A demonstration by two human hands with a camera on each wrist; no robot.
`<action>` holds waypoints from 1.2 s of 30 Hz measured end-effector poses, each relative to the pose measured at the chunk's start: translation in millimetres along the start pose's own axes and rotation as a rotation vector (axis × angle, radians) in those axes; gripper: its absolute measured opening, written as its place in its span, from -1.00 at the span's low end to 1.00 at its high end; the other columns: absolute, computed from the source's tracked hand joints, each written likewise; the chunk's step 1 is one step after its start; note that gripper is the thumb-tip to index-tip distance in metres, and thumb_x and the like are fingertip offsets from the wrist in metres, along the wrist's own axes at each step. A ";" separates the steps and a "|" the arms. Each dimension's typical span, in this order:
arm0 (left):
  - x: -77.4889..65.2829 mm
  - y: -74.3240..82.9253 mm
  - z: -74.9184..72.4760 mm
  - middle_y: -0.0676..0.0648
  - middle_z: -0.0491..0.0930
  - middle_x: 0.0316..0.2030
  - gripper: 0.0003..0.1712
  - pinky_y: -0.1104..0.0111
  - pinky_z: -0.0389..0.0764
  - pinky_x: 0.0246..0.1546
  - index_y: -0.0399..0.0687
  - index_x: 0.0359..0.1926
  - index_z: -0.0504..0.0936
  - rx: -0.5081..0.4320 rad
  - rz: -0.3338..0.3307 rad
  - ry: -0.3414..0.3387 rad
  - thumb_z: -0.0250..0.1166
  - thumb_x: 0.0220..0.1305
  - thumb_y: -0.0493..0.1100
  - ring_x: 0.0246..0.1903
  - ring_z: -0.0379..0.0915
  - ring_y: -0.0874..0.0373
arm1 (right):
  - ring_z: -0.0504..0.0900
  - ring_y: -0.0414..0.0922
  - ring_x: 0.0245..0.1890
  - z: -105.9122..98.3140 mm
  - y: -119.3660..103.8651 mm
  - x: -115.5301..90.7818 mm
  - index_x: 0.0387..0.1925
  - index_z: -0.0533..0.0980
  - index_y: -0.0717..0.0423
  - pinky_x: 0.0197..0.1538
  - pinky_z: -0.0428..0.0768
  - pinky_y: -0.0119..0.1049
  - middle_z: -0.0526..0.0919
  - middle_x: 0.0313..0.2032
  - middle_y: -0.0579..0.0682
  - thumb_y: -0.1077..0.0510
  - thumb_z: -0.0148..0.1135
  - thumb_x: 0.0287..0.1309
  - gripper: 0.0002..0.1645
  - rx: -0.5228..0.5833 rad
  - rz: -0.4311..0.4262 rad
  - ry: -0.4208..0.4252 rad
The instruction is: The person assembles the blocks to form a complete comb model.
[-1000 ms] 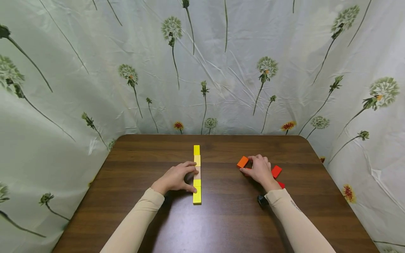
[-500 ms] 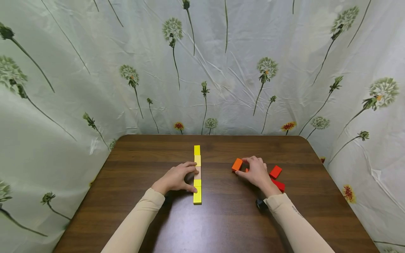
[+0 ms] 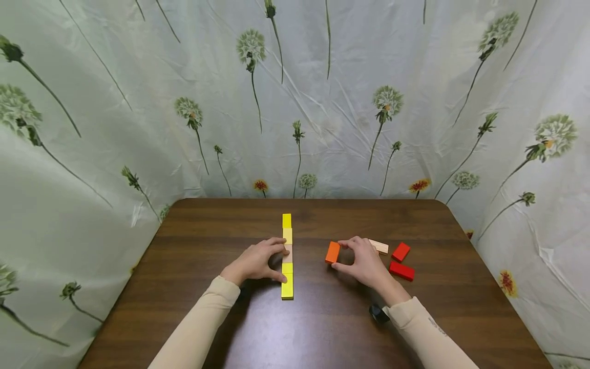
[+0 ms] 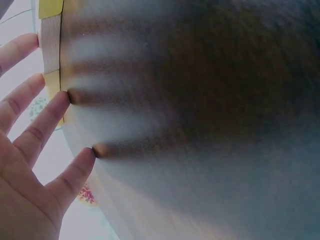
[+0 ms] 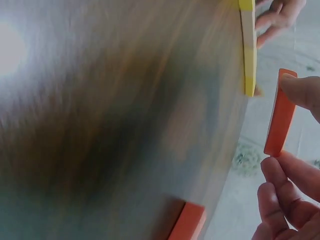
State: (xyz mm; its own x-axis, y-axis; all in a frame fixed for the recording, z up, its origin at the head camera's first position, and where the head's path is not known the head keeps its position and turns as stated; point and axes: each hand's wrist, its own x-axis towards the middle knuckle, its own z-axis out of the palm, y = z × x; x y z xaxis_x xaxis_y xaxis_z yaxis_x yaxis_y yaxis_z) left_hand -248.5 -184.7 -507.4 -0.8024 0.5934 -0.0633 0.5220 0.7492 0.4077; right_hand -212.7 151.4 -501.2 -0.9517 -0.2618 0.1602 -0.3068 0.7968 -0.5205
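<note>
A straight row of yellow, cream and pale wooden blocks (image 3: 287,286) runs away from the person near the table's middle. The left hand (image 3: 258,261) rests against the row's left side, its thumb and fingers spread along it. In the left wrist view its fingers (image 4: 52,115) look nearly straight, and some tips touch the tabletop. Between thumb and fingertips the right hand (image 3: 364,261) pinches an orange block (image 3: 332,252), to the right of the row and apart from it. The same orange block (image 5: 281,115) is gripped by its two ends in the right wrist view.
Right of the right hand lie two red blocks (image 3: 402,270) and a pale wooden block (image 3: 380,247), partly hidden by that hand. The brown wooden table (image 3: 193,225) ends at a flower-patterned curtain (image 3: 322,102).
The right hand has moved left and a little toward the person with the orange block, which has turned more upright in view. The pale block has come into sight. The left hand stays put.
</note>
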 end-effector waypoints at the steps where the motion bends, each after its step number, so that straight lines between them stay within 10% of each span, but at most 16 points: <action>1: -0.2 -0.3 0.4 -0.12 0.40 0.55 -0.19 -0.26 0.53 0.33 0.10 0.26 0.69 0.000 -0.001 -0.001 0.66 0.06 0.33 0.46 0.45 -0.17 | 0.57 0.10 0.05 1.0 -2.7 -2.0 0.21 0.69 0.17 0.13 0.59 0.08 0.71 0.05 0.11 -0.08 0.66 0.10 -0.29 0.006 -0.009 -0.003; 36: 0.3 -1.1 1.4 -0.11 0.42 0.55 -0.19 -0.31 0.48 0.35 0.09 0.26 0.70 -0.012 -0.001 0.008 0.66 0.06 0.32 0.47 0.44 -0.17 | 0.52 -0.29 -0.01 44.9 -85.4 -54.9 0.18 0.72 -0.03 0.12 0.53 -0.26 0.68 -0.05 -0.19 -0.15 0.69 0.06 -0.33 -0.027 -0.366 -0.264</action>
State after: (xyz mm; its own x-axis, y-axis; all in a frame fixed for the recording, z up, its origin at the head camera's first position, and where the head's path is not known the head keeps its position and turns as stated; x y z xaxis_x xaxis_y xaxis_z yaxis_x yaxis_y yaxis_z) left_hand -248.9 -184.9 -509.1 -0.8051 0.5905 -0.0558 0.5181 0.7459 0.4185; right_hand -133.9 73.3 -503.2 -0.7465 -0.6565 0.1083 -0.6265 0.6385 -0.4471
